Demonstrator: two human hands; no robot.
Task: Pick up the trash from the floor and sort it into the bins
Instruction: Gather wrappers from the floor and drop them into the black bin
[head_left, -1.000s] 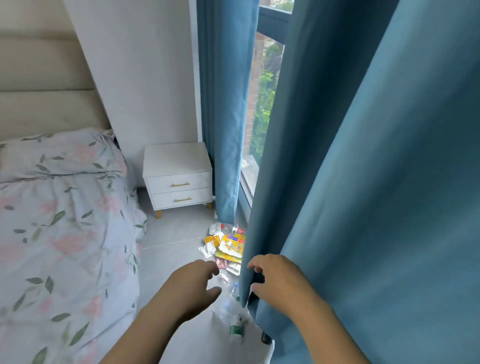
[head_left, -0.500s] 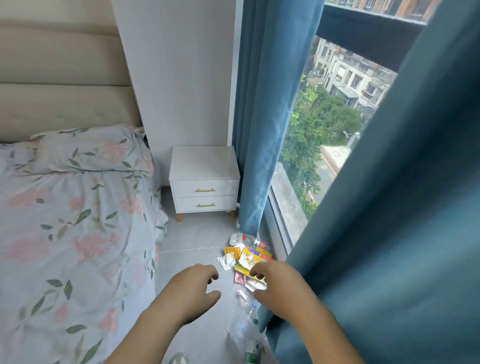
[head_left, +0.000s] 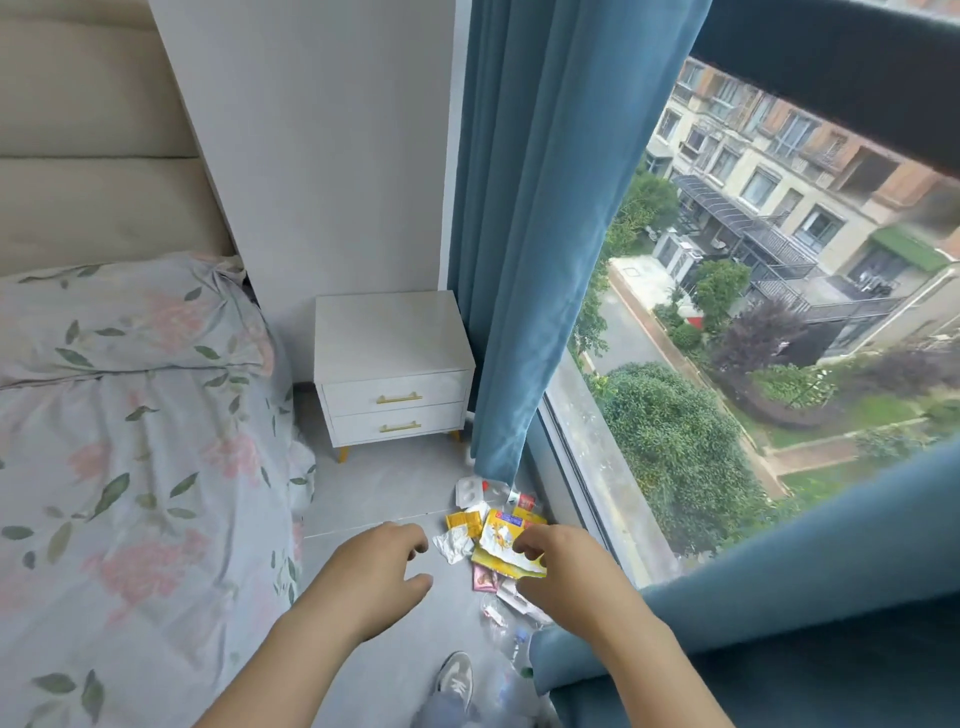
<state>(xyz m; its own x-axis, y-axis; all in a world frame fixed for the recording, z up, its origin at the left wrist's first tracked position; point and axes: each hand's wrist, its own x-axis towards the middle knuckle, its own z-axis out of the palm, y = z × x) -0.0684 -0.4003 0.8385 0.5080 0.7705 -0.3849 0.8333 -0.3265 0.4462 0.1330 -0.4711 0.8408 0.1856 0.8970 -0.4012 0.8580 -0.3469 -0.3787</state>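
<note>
Trash pile (head_left: 464, 524): lower centre of frame, on grey floor (head_left: 374, 488), beside window base, under hem of blue curtain (head_left: 519, 260). Uppermost: yellow wrapper (head_left: 497, 538). Left hand (head_left: 379, 566): left of pile, fingers loosely curled, empty. Right hand (head_left: 566, 569): over pile's right edge, fingers loosely curled, nothing gripped; contact with wrapper indeterminate. White nightstand (head_left: 389, 338): above pile.

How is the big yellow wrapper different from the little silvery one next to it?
The yellow wrapper lies fairly flat; the silvery wrapper is crumpled. The yellow wrapper is bigger and printed; the silvery wrapper looks plain. Both lie on the floor.
</note>
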